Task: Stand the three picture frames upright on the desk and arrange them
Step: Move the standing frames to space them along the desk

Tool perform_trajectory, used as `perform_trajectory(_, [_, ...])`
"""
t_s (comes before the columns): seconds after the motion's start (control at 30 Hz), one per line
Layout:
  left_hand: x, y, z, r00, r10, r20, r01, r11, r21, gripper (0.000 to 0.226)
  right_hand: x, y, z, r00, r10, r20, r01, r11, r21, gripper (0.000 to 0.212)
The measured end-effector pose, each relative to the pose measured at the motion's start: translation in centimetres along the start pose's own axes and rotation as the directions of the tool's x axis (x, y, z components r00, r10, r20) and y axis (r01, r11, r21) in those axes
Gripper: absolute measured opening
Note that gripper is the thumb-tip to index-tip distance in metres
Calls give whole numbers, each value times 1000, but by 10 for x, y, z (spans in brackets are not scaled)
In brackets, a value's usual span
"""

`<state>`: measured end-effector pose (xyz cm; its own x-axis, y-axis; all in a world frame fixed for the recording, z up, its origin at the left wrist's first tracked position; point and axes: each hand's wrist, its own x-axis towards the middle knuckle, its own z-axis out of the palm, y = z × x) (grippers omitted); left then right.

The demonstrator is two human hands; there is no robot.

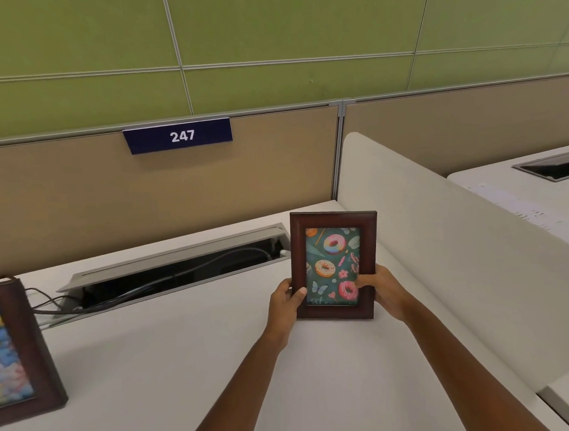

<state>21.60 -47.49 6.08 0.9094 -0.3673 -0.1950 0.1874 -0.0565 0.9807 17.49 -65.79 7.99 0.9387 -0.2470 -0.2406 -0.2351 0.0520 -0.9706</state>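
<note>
Dark wood frame, donut print, held upright over the desk near the white divider. Whether its base touches: cannot tell. Your left hand pinches its lower left edge, thumb in front; your right hand pinches the lower right. A second frame stands far left, well apart.

Green wall panels, tan partition.

White "247" on a dark blue nameplate — mounted on the tan partition
</note>
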Motion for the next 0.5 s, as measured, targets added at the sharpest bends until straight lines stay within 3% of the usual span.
perform_trajectory(0.37, [-4,-11,1,997,65,-48,-60,991,116,36,4,9,-1,999,7,-41,-6,1000,17,24])
perform_trajectory(0.5, [-12,-17,-1,994,104,-47,-92,975,200,39,-2,12,1,999,6,-52,-7,1000,-11,39])
